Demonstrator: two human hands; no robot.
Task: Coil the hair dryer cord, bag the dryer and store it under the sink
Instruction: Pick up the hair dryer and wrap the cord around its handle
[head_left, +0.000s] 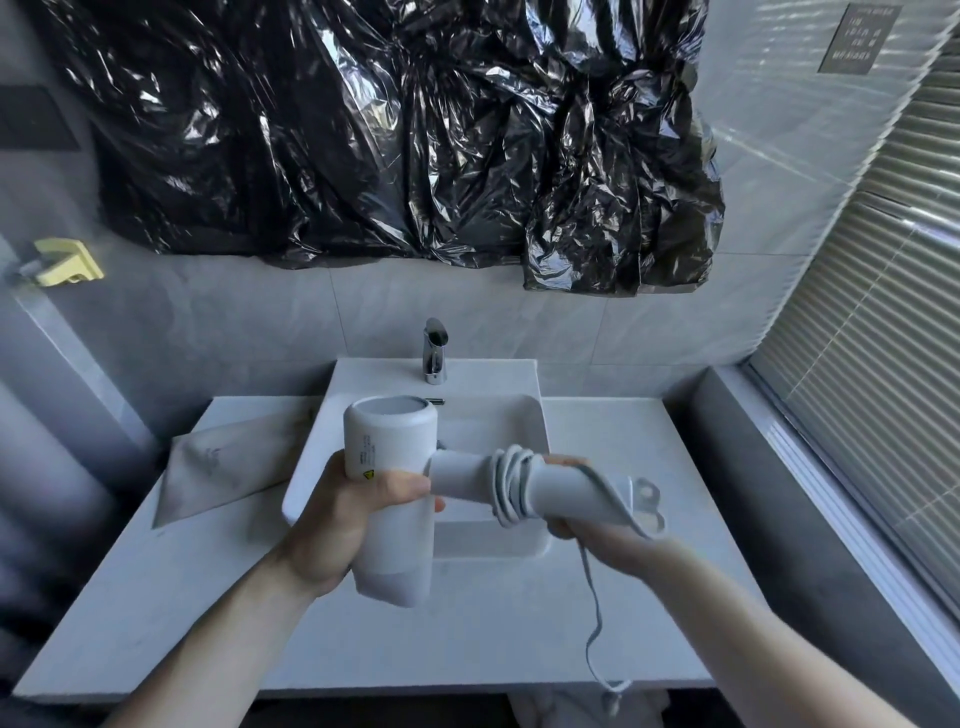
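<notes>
I hold a white hair dryer above the sink. My left hand grips its barrel, which stands upright. The handle points right, and several turns of grey cord are wound around it. My right hand grasps the end of the handle from below, over the cord. The loose rest of the cord hangs down past the counter's front edge. A grey flat bag lies on the counter left of the sink.
A chrome faucet stands behind the basin. The white counter spreads on both sides. Black plastic sheeting covers the wall above. A yellow holder is on the left wall; window blinds at right.
</notes>
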